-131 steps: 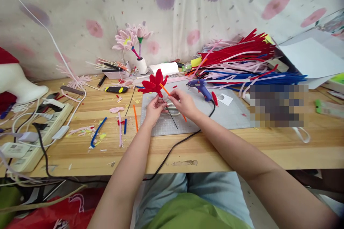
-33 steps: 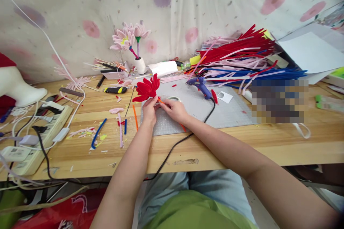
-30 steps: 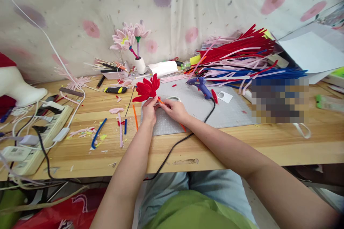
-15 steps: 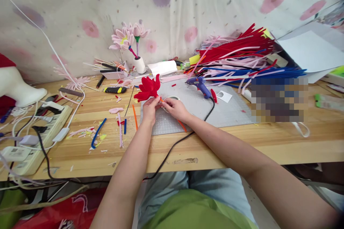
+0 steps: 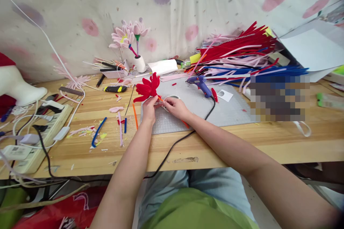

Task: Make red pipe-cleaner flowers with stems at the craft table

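Note:
A red pipe-cleaner flower (image 5: pixel 147 88) is pinched just below its head by my left hand (image 5: pixel 149 108), over the left edge of a grey cutting mat (image 5: pixel 231 111). Right beside it, my right hand (image 5: pixel 176 108) grips an orange pipe cleaner (image 5: pixel 185 124), whose upper end meets the flower's base and whose lower end pokes out under my wrist. Both hands touch at the fingertips. A roll of clear tape (image 5: pixel 173 97) lies just behind them.
A blue glue gun (image 5: pixel 200 84) lies on the mat, its black cord (image 5: pixel 172 148) running off the desk's front edge. Red, pink and blue pipe cleaners (image 5: pixel 242 59) are piled at back right. Power strips (image 5: pixel 29 139) sit left, scraps (image 5: pixel 98 136) between, pink flowers in a vase (image 5: pixel 139 64) behind.
Since the oldest frame the flower has tilted left and come lower, and my hands have closed together at its base. Over the last second almost nothing has moved.

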Available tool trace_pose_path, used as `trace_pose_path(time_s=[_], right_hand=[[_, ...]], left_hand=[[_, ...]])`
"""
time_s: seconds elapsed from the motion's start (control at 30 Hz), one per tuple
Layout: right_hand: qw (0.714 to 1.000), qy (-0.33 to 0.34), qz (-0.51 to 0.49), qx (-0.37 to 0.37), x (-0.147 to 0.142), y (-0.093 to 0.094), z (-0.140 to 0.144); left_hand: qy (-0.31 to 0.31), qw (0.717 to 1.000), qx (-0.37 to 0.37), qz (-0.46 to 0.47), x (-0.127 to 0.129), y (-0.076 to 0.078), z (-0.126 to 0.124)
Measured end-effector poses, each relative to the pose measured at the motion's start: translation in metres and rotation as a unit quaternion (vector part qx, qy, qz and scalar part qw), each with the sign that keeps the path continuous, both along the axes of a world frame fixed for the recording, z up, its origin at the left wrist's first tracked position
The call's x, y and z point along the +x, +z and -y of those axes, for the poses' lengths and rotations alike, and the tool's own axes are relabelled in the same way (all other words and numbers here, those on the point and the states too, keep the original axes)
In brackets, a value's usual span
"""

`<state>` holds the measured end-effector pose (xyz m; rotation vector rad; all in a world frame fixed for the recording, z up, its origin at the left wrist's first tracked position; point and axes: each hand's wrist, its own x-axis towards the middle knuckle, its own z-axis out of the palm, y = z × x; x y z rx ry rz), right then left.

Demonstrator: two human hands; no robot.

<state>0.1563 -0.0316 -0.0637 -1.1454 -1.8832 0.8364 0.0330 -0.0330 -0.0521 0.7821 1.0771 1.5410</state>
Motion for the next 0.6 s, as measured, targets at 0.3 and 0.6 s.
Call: trace_pose_path(time_s=[0.3, 0.6], right_hand=[[0.998, 0.027, -0.036, -0.037, 0.0003, 0.0024, -0.0004], [0.992, 0.036, -0.099, -0.073, 0.0001, 0.0045, 0.0001]], left_hand=[[0.045, 0.999, -0.002, -0.006, -0.0007, -0.0005, -0.0007], [-0.01, 1.0, 0.007, -0.018, -0.0011, -0.0018, 0.0001]])
